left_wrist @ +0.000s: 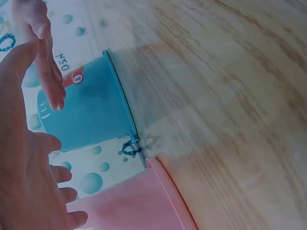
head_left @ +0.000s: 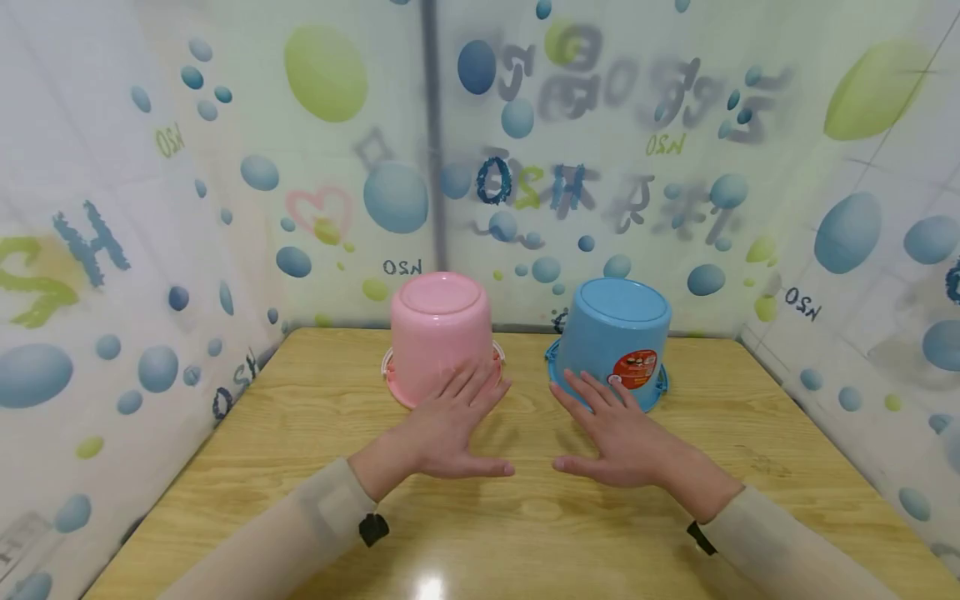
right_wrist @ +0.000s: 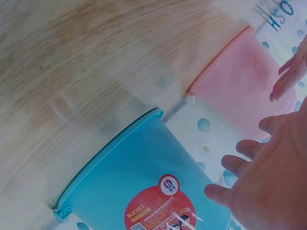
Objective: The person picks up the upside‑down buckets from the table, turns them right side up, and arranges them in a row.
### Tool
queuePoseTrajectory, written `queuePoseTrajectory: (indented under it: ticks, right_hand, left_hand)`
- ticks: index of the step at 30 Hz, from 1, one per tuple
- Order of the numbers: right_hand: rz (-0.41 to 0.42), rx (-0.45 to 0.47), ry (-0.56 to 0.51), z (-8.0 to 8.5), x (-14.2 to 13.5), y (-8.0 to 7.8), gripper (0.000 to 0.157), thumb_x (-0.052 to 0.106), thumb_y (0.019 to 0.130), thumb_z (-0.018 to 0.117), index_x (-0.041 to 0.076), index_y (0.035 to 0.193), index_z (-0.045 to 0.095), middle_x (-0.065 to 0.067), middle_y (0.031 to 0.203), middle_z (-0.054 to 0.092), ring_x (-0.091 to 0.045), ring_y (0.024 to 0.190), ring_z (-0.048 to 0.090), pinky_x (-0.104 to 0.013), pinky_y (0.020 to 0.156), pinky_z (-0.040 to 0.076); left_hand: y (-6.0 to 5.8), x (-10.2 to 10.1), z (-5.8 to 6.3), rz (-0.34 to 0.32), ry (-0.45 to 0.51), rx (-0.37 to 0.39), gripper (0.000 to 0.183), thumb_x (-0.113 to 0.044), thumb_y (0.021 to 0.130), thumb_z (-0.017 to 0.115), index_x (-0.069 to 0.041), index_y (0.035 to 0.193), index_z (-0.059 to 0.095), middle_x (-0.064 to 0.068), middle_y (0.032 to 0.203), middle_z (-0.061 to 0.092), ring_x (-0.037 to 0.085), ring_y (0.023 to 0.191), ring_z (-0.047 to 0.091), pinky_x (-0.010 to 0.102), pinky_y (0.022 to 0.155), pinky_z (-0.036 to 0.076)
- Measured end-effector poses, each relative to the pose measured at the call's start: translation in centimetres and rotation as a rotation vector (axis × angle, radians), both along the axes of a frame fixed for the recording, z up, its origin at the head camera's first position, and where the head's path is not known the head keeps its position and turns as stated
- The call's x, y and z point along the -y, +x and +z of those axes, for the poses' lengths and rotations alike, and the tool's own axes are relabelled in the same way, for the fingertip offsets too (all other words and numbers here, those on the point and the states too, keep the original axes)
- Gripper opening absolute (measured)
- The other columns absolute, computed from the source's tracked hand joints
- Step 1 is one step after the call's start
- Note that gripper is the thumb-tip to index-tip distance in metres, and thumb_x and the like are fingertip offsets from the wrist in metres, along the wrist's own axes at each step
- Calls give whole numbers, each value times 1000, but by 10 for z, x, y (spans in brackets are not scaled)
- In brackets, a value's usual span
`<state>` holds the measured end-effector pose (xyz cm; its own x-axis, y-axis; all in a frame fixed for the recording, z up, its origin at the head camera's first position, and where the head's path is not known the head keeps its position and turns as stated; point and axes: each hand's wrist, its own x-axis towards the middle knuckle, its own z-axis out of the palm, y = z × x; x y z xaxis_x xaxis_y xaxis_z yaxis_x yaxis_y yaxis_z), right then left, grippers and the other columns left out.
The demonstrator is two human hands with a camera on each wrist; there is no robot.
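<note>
In the head view, the pink bucket (head_left: pixel 438 333) and blue bucket (head_left: pixel 603 342) stand upside down near the tabletop's (head_left: pixel 525 542) far edge, pink toward the left corner, blue toward the right. The left hand (head_left: pixel 450 433) and right hand (head_left: pixel 628 442) hover before them, fingers spread.

Left wrist view: left fingers apart, beside pink.

Right wrist view: right fingers spread near blue's red label (right_wrist: pixel 144 211).
</note>
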<state>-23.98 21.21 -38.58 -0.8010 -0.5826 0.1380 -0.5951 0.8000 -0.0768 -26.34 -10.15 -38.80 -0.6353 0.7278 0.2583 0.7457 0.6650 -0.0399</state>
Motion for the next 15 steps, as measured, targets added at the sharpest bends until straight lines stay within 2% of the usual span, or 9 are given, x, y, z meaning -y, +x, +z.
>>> queuePoseTrajectory:
  ticks: [4,8,15]
  right_hand:
    - [5,7,-19,2,2,0,96,82,91,43,28,165,14,-7,172,15,-39,156,20,-71,119,16]
    - [23,11,-61,3,4,-4,96,81,91,44,27,165,18,-8,169,25,-39,150,32,-69,119,22]
    - [38,99,-120,9,12,-14,95,80,90,48,30,164,18,-2,164,35,-31,145,44,-57,113,42]
  left_hand:
    - [0,0,1,-2,9,2,110,-86,86,45,-16,165,16,7,172,3,38,158,12,55,126,21]
    - [0,1,3,-9,25,16,110,-84,86,49,-15,165,18,8,172,6,37,157,15,55,125,21]
    - [-3,9,0,-26,106,93,109,-82,85,53,-19,165,13,6,170,18,33,156,21,53,124,26]
